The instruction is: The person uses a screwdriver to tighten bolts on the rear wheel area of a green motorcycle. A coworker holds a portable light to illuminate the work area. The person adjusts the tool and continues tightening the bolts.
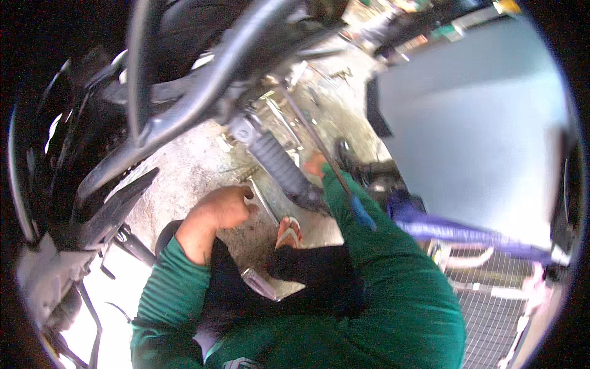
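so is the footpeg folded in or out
Folded out: the footpeg juts away from the bike, its ribbed length slanting down and right in the picture.

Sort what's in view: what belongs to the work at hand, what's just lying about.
Likely in the work:
ribbed black peg, near the right hand
blue-ended rod, crossing before the right sleeve
slim metal bar, beside the left hand

Apparently just lying about:
silvery object, low in view
wire mesh
large grey panel
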{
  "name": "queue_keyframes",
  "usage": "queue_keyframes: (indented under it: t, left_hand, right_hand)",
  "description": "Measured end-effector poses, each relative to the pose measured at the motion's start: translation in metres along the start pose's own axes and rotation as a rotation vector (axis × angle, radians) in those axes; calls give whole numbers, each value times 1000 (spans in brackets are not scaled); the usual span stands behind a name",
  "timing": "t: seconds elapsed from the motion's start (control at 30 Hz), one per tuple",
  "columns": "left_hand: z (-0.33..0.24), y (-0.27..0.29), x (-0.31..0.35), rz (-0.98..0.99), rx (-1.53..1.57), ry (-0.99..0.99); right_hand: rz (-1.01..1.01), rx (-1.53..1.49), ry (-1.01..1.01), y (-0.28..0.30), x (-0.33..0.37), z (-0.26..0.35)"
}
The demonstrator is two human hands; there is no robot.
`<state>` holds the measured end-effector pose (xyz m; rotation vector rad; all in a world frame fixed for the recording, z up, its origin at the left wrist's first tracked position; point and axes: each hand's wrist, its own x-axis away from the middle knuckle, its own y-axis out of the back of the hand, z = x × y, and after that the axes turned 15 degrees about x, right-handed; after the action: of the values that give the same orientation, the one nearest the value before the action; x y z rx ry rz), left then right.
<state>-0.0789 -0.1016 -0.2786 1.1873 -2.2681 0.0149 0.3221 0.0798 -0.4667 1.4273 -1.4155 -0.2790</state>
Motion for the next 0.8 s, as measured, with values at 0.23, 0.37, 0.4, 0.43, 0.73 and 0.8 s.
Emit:
queue_keyframes:
  t: [0.23,0.37,0.4,0.43,0.73,0.8]
  left_hand:
    - [-24,-9,42,-119,66,3]
    - [-32,-13,48,-98,106,-9]
    - [-33,-12,49,-88,111,0]
    - [-34,-11,48,-85,103,1]
    - [-30,-8,43,-76,93,29]
    - [-28,-9,41,-68,100,12]
  right_hand:
    - [-41,10,-28,-72,-44,-34]
    - [-75,-5,-43,-105,-50,-53]
    - [-83,-15,-55,-112,-50,-56]
    - [-95,-22,-61,-117,-50,-59]
    - [-223,-92,-110,-145,-48,-66]
    - [-262,-106,-94,-155,-49,-76]
